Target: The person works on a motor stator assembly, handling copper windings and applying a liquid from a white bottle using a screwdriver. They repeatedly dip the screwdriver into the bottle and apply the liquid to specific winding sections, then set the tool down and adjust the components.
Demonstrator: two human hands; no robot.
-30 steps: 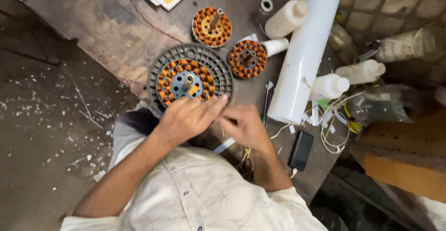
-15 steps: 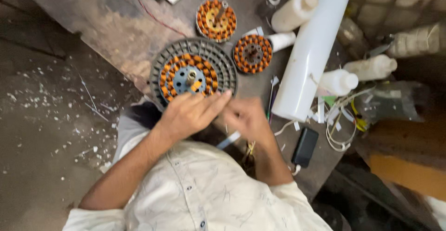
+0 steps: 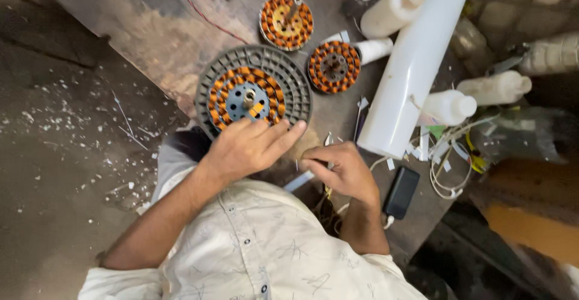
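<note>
Head view: my left hand (image 3: 250,149) lies flat, fingers spread, on the near rim of the grey fan stator housing (image 3: 253,92), which overhangs the worktop's near edge. A hard press could tip it off. My right hand (image 3: 338,170) curls narrow; what it pinches, I cannot tell.

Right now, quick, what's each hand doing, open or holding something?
Left hand: open, fingers spread on the grey motor housing.
Right hand: fingers curled; whether it holds anything cannot be told.
</note>
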